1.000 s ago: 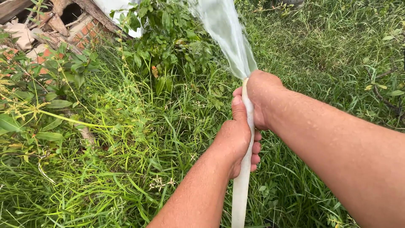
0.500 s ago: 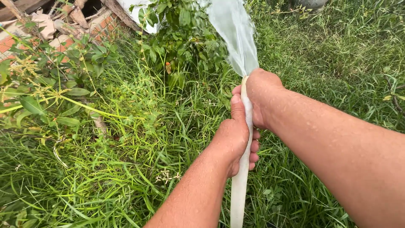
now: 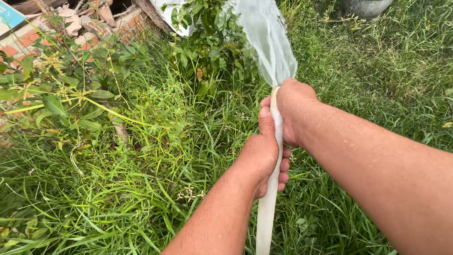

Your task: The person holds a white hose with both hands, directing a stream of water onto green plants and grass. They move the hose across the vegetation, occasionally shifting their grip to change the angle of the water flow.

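Left hand [image 3: 262,158]: wrapped round the white hose [image 3: 268,208], below the right.
Right hand [image 3: 291,108]: clenched at the hose's mouth.
Water [image 3: 264,38]: fans out beyond the right hand.

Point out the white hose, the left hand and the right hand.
white hose [image 3: 267,212], head view, on the flat stretch below the hands.
left hand [image 3: 262,156], head view, on the back of the hand.
right hand [image 3: 292,101], head view, on the knuckles.

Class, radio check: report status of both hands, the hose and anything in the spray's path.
Left hand and right hand both gripping the hose. Water fanning out from its end. Shrub beside the spray; grass all around.
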